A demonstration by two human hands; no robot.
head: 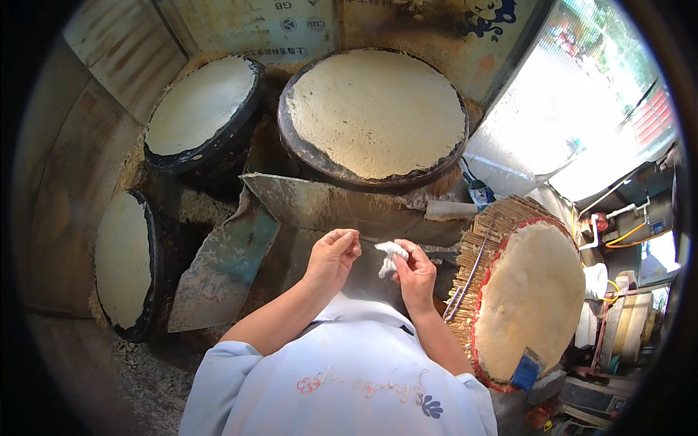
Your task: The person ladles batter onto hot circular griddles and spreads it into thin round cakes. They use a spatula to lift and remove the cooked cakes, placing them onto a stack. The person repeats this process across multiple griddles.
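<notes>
In front of my chest, my left hand [334, 257] is raised with its thumb and fingers pinched together. A faint thin strand shows just above those fingertips; whether they hold it is too fine to tell. Close by, my right hand [417, 275] grips a crumpled white cloth or tissue [390, 258] between thumb and fingers. The two hands are apart. Beyond them stands a bent, stained metal sheet [327, 204], below the large round griddle [292, 131], whose top is covered by a pale crust-like layer [376, 114].
Two more dark round griddles bear pale sheets [202, 106] [124, 267] at left. A stained panel [223, 267] leans between. At right, round flat sheets [529, 305] lie on a straw mat [480, 234], with a blue scraper [527, 370] and a metal rod [471, 278]. A bottle [479, 191] stands behind.
</notes>
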